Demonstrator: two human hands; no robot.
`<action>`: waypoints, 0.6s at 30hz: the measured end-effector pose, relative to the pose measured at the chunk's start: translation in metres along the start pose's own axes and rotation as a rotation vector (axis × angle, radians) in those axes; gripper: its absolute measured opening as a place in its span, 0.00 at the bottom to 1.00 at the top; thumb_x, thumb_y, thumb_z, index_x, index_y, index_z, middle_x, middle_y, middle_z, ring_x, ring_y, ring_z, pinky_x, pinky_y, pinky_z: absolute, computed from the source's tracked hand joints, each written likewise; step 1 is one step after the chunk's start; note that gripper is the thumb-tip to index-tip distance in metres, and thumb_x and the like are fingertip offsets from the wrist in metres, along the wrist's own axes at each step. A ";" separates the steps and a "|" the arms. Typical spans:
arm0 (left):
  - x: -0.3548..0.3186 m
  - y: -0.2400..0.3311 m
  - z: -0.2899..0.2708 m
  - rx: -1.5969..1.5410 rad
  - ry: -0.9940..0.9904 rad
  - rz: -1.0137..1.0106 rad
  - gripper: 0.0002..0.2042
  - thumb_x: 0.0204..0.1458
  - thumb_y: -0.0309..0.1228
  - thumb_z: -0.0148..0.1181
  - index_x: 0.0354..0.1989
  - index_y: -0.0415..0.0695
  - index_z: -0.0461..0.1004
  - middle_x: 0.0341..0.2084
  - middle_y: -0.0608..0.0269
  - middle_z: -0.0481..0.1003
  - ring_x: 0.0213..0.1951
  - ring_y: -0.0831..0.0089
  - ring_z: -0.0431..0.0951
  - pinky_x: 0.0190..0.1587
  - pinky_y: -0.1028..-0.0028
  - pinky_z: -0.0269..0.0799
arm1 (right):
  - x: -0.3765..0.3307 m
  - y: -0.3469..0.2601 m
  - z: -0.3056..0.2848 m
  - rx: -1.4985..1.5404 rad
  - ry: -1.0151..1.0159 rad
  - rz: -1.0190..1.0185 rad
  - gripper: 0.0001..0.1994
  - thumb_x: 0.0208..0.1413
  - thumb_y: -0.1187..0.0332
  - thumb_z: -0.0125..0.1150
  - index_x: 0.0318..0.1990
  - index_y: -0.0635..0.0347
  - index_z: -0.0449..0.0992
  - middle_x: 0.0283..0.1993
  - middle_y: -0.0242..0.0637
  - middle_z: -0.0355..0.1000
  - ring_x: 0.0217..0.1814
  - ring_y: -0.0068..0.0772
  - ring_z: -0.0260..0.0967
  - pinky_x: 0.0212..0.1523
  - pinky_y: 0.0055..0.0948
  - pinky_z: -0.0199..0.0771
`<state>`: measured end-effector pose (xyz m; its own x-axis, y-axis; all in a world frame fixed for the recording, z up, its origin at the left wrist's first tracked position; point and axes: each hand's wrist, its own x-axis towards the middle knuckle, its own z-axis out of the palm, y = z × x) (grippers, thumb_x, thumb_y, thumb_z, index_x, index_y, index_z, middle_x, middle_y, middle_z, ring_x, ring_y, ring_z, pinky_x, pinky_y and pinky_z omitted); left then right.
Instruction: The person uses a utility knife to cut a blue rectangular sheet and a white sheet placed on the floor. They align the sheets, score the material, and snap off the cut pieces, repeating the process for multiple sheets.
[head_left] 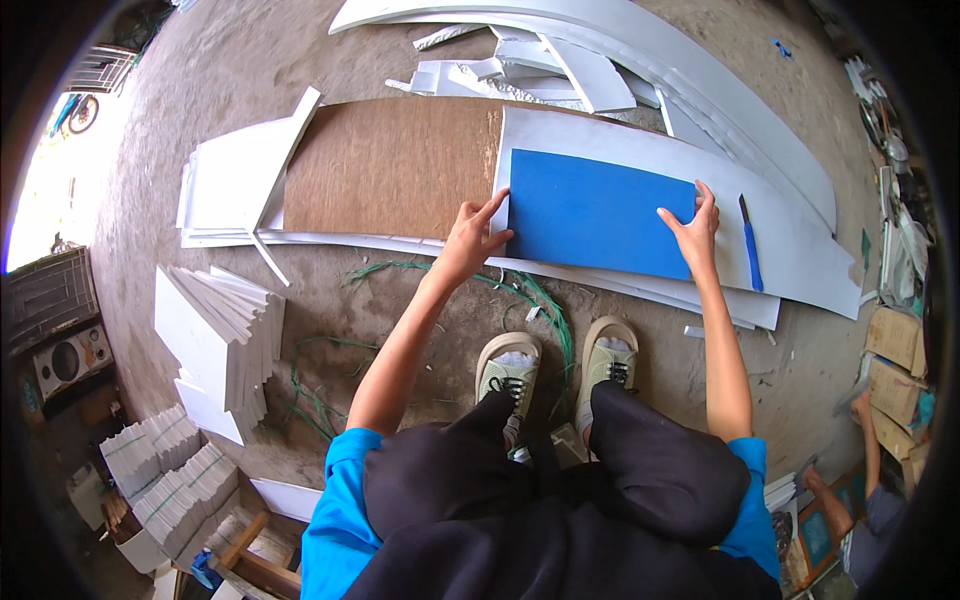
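A blue rectangular sheet (590,212) lies flat on a long white board (790,250) on the ground in front of me. My left hand (472,237) rests on the sheet's left edge, fingers spread, index finger pointing along the edge. My right hand (693,228) presses on the sheet's right edge with fingers apart. A blue-handled knife (750,245) lies on the white board just right of my right hand. A brown board (395,165) lies under the white board at the left.
Stacks of white panels (215,345) and bundled white pieces (175,480) sit at the left. White offcuts (520,70) and curved strips lie beyond. Green cord (530,295) trails near my shoes (555,365). Another person (860,490) sits by cardboard boxes (895,365) at the right.
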<state>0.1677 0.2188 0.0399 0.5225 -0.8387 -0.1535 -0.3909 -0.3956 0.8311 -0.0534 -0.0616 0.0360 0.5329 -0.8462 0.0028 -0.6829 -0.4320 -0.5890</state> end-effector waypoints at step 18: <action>0.019 0.052 0.030 0.715 -0.161 0.614 0.31 0.32 0.42 0.68 0.44 0.43 0.62 0.48 0.44 0.57 0.56 0.45 0.53 0.56 0.48 0.53 | 0.011 0.035 -0.020 0.430 -0.059 -0.049 0.31 0.41 0.78 0.62 0.54 0.54 0.57 0.40 0.41 0.70 0.35 0.30 0.70 0.37 0.28 0.72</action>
<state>0.1345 0.1713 0.0639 -0.0182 -0.9963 0.0846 -0.9604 0.0409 0.2757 -0.0811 -0.0922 0.0313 0.5957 -0.8032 -0.0002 -0.3931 -0.2913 -0.8721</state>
